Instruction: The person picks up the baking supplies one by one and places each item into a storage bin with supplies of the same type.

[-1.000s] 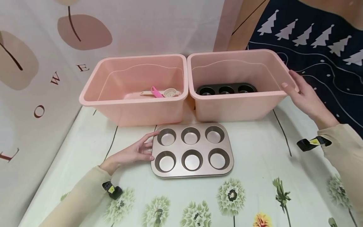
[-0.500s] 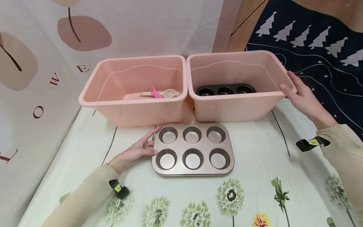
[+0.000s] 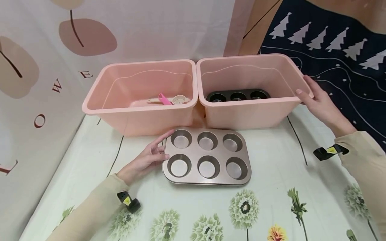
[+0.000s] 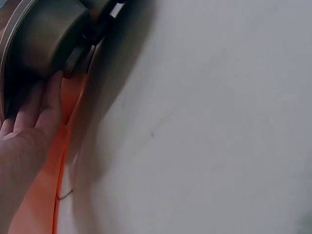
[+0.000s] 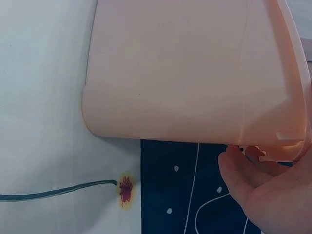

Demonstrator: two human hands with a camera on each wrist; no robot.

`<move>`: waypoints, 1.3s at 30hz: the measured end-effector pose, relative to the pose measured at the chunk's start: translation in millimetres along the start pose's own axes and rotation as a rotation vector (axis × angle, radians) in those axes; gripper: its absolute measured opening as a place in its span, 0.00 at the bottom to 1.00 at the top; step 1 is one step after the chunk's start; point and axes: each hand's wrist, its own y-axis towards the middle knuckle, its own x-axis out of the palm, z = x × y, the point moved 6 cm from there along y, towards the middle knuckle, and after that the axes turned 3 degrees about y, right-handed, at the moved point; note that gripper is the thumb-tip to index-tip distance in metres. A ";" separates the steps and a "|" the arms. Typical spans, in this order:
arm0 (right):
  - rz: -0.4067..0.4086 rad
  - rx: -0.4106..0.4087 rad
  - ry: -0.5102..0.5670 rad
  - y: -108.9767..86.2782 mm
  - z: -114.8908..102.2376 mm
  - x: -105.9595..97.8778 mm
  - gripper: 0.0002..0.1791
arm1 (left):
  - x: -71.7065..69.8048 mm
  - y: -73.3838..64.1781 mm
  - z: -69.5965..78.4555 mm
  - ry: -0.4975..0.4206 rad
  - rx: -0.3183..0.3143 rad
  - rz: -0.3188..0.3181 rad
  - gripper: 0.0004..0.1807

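Note:
My left hand [image 3: 147, 158] grips the left edge of a metallic muffin tin [image 3: 208, 152], thumb on top and fingers under it. In the left wrist view, the fingers [image 4: 51, 105] reach beneath the tin's cups [image 4: 46, 36], and its left side is lifted off the table. With the right hand [image 3: 322, 103] I hold the right end of the right pink bin [image 3: 247, 115] by its rim. In the right wrist view, that hand [image 5: 268, 190] is curled at the bin's edge [image 5: 292, 73]. A black muffin tin [image 3: 238, 96] lies inside this bin.
The left pink bin [image 3: 144, 122] stands beside the right one and holds a pink-handled tool [image 3: 164, 99] and a cream measuring scoop [image 3: 179, 99]. A floral cloth [image 3: 271, 167] covers the table. Patterned cloths hang behind, including a dark blue one [image 3: 325, 63].
The left hand has come slightly right and up, and the metallic muffin tin has tilted, its left side rising. The right hand keeps its hold on the bin.

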 end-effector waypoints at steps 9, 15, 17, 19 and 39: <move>0.030 -0.026 0.040 -3.4 -0.8 0.2 0.39 | 19.4 5.5 -6.3 -0.165 0.023 -0.074 0.46; 0.046 -0.038 0.058 -4.6 -0.8 0.4 0.38 | 38.0 8.3 -8.8 -0.178 0.016 -0.135 0.47; 0.046 -0.042 0.067 -4.4 -0.6 1.0 0.38 | 44.1 9.0 -7.4 -0.192 0.036 -0.148 0.47; 0.050 -0.045 0.075 -4.2 -0.8 1.5 0.38 | 49.8 9.5 -5.7 -0.198 0.063 -0.155 0.47; 0.061 -0.085 0.100 -4.0 -1.7 2.6 0.37 | 96.9 21.1 35.3 -0.268 0.170 -0.193 0.50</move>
